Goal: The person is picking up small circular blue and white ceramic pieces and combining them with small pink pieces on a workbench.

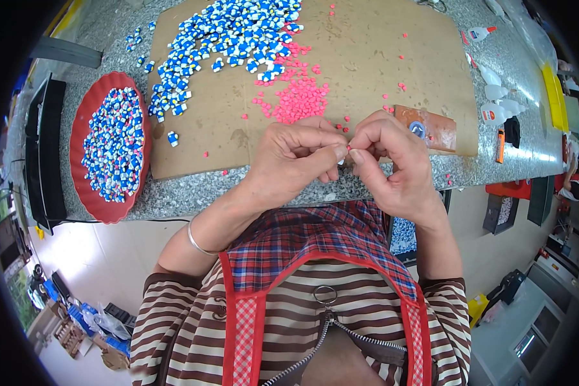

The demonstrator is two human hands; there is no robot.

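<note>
Both hands meet just above the near edge of the speckled stone bench point(174, 199). The left hand point(296, 157) is curled, thumb and forefinger pressed together at the tips; the right hand point(392, 161) faces it in the same pinch. Between the two sets of fingertips sits a tiny pink piece point(349, 148), held by both hands. Whether a second part is hidden in the fingers cannot be told. A thin metal bangle point(196, 241) circles the left wrist.

A sheet of brown cardboard point(367, 58) covers most of the bench's middle. Just beyond the hands lies a heap of small pink pieces point(299, 100), with strays scattered toward the right side of the cardboard. Toward the far left of the cardboard spreads a large pile of blue, white and yellow little figures point(219, 38). One lone blue and white figure point(172, 138) lies apart, nearer the front edge.

At the bench's left end, a red oval tray point(80, 128) holds more of the same blue and white figures. Touching the right hand's far side is a brown flat packet point(434, 128) with a round blue mark. Near the right end stand several small white glue bottles point(495, 106) with orange caps, and an orange lighter point(500, 147) lies close to the front edge.
</note>
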